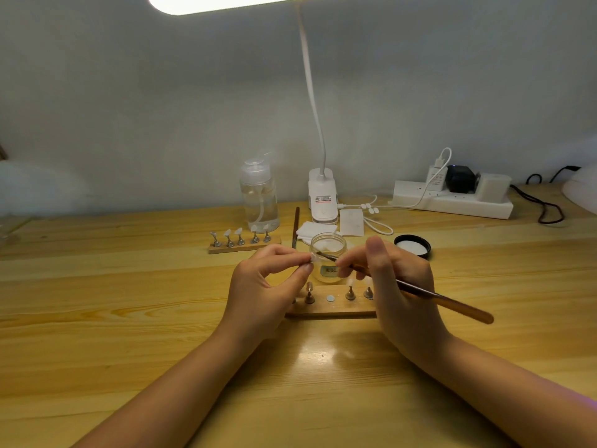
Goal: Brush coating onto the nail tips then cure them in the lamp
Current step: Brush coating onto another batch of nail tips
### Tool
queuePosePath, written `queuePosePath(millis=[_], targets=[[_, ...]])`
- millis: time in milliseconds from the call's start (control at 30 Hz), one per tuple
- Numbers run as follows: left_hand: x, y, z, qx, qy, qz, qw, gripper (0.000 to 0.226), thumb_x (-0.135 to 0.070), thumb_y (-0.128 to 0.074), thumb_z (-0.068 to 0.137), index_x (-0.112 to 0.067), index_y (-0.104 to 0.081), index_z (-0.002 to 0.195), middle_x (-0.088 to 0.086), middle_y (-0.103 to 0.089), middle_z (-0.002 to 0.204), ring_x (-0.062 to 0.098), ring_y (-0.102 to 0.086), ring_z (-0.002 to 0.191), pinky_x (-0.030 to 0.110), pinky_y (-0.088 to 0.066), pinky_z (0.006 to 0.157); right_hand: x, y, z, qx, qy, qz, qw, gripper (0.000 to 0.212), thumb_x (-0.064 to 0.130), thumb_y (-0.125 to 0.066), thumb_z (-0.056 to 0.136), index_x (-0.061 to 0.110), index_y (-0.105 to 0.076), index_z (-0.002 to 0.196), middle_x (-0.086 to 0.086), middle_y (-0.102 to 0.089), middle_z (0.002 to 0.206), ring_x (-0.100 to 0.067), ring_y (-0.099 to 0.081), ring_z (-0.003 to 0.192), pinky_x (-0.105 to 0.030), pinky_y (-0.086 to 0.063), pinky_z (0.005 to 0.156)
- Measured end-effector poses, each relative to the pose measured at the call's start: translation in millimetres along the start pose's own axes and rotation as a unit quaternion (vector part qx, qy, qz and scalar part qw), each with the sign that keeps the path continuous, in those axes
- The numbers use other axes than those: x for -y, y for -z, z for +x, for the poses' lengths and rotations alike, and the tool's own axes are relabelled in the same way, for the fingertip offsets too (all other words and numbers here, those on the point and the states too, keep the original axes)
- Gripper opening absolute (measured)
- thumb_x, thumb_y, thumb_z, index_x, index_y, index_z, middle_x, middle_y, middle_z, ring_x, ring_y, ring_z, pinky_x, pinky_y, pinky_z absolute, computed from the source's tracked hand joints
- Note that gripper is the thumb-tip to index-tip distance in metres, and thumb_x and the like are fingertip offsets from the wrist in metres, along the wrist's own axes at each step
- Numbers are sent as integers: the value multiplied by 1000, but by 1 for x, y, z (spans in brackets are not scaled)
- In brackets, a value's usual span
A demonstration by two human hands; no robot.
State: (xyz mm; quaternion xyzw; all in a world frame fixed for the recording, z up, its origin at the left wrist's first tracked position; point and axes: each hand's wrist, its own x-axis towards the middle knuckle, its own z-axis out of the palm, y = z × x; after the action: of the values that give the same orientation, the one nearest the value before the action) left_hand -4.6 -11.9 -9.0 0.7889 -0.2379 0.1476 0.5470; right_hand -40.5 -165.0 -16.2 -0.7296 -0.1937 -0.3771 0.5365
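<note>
My left hand (265,286) pinches a small clear nail tip (312,259) between thumb and forefinger, above the near wooden holder (326,310). In my right hand (397,286) is a brown brush (452,302), its dark bristle end touching the tip. Behind them stands an open glass jar of coating (328,257). The near holder carries metal stands, one spot showing only a round magnet (329,298). A second wooden holder (244,245) with several nail tips on stands sits further back left. The edge of a white curing lamp (581,192) shows at the far right.
A clear pump bottle (258,197), a clip desk lamp base (323,197), white wipes (310,229), the jar's black lid (413,247), a spare brush (295,227) and a white power strip (452,198) with cables line the back of the wooden table (129,286).
</note>
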Motion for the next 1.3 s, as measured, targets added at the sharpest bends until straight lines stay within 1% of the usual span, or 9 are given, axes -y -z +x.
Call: queuePosePath(millis=[133, 333, 533, 700, 800, 933, 1067, 1167, 1300], targets=[[0, 0, 0, -1, 4, -1, 1000, 23, -7, -66, 78, -25, -65, 93, -10, -64, 86, 0, -57, 85, 7, -45, 73, -1, -4, 3, 14, 8, -25, 1000, 47, 32, -33, 92, 5, -66, 72, -5, -64, 66, -6, -61, 67, -19, -48, 61], [-1, -2, 1, -4, 9, 1, 1000, 24, -8, -67, 78, -27, -65, 92, -12, -63, 85, 0, -57, 86, 9, -46, 74, -1, 2, -1, -11, -28, 29, 999, 39, 30, -31, 90, 21, -60, 64, 0, -59, 55, -7, -57, 54, -12, -43, 54], [-1, 1, -2, -5, 3, -2, 1000, 26, -6, -67, 78, -29, -64, 90, -11, -63, 84, 0, -58, 85, 9, -47, 72, -1, -4, 2, 24, 18, -20, 999, 52, 38, -30, 93, 6, -65, 73, -3, -64, 67, -4, -61, 67, -17, -47, 62], [-1, -1, 1, -5, 9, 4, 1000, 23, -9, -67, 78, -26, -66, 92, -13, -63, 85, -1, -57, 85, 21, -52, 74, -2, 2, -2, 12, -17, 16, 1000, 43, 36, -33, 92, 17, -60, 63, 1, -58, 55, -5, -56, 53, -11, -40, 55], [-1, 0, 0, -5, 10, 1, 1000, 23, -9, -67, 78, -26, -66, 93, -13, -63, 86, 0, -58, 85, 24, -52, 75, -2, 1, 0, 7, 6, -7, 1000, 48, 37, -32, 93, 11, -62, 67, -3, -60, 59, -5, -57, 59, -13, -43, 57], [0, 1, 0, -6, 1, 1, 1000, 27, -8, -67, 78, -34, -64, 88, -15, -62, 85, -3, -57, 85, 16, -50, 74, -3, -3, 2, 17, 32, -40, 999, 55, 39, -29, 93, 4, -65, 73, -5, -64, 66, -6, -60, 67, -21, -48, 61], [-1, 0, 0, -5, 4, 4, 1000, 27, -9, -67, 78, -34, -63, 87, -16, -62, 85, -3, -57, 87, 14, -49, 75, -3, 3, -2, 8, -7, 9, 1000, 54, 48, -29, 92, 14, -61, 65, -5, -60, 56, -9, -57, 54, -14, -44, 54], [-1, 1, -1, 0, 3, 1, 1000, 27, -9, -67, 78, -35, -63, 86, -15, -62, 85, -2, -57, 86, 14, -50, 73, -3, 3, -1, -3, -3, 9, 1000, 46, 41, -32, 93, 17, -60, 66, -3, -59, 57, -8, -57, 56, -12, -43, 55], [-2, 0, 0, -1, -1, -3, 1000, 28, -7, -67, 78, -34, -64, 86, -13, -63, 85, -1, -58, 86, 9, -46, 74, -4, -4, 3, 10, 41, -45, 998, 52, 39, -29, 94, 7, -65, 74, -2, -65, 69, -6, -61, 70, -24, -49, 63]])
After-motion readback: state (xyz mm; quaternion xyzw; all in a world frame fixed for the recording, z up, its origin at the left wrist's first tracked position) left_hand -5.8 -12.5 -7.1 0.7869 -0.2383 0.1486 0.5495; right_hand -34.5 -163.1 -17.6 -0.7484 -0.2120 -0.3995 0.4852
